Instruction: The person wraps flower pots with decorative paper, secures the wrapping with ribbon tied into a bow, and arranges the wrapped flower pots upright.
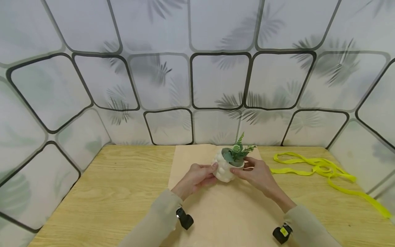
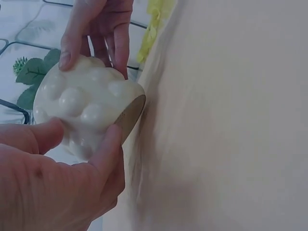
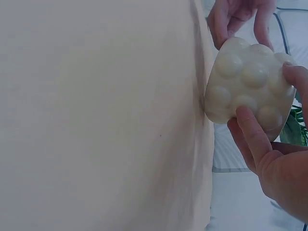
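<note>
Where the plant [image 1: 229, 156] sits: white pot [image 1: 223, 173];
Left hand [image 1: 199, 175]: gripping pot's left side, partly curled;
Right hand [image 1: 260, 175]: likewise, pot's right side;
Yellow ribbon [image 1: 315, 169]: right of pot.

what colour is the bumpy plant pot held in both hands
Creamy white: the glossy, bumpy pot shows best in the right wrist view.

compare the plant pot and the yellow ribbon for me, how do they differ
The pot is cream-white, rounded and bumpy; the ribbon is bright yellow, long and narrow.
The pot is held at a tilt over the beige sheet; the ribbon lies untouched in loose loops on the table.
The pot holds a green plant; the ribbon holds nothing.
Shared: each is mostly one colour.
</note>
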`<state>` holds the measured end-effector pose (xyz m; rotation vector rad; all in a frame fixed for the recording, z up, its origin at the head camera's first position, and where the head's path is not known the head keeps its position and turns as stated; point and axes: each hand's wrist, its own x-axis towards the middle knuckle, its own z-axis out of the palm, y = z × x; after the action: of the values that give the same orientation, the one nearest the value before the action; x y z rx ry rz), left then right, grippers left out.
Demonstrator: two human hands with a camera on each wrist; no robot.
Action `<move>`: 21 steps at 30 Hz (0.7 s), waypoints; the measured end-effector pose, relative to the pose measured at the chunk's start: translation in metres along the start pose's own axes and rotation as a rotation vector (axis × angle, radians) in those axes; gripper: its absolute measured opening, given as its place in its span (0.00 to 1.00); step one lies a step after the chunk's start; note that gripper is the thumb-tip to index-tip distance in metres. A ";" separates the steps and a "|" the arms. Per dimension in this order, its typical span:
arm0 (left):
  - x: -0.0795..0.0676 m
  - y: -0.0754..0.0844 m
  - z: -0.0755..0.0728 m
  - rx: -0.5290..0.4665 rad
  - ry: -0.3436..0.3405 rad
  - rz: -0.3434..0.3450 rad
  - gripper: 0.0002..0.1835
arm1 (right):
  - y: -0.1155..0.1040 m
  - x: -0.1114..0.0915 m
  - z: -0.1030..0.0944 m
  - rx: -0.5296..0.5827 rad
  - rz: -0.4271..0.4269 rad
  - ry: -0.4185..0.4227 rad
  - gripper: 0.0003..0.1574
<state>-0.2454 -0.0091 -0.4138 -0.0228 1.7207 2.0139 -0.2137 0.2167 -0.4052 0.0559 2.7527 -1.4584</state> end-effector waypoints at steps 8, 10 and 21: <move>-0.001 0.002 0.000 -0.009 -0.021 0.012 0.32 | 0.000 -0.006 -0.004 0.129 0.031 -0.040 0.59; -0.001 0.002 0.000 -0.006 -0.015 0.014 0.33 | 0.000 -0.007 -0.004 0.184 0.038 -0.060 0.59; -0.002 0.005 0.003 0.003 0.001 0.040 0.33 | -0.002 -0.009 -0.001 0.449 0.096 -0.082 0.47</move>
<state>-0.2448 -0.0072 -0.4079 0.0119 1.7379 2.0404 -0.2049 0.2163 -0.4032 0.1308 2.2730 -1.9654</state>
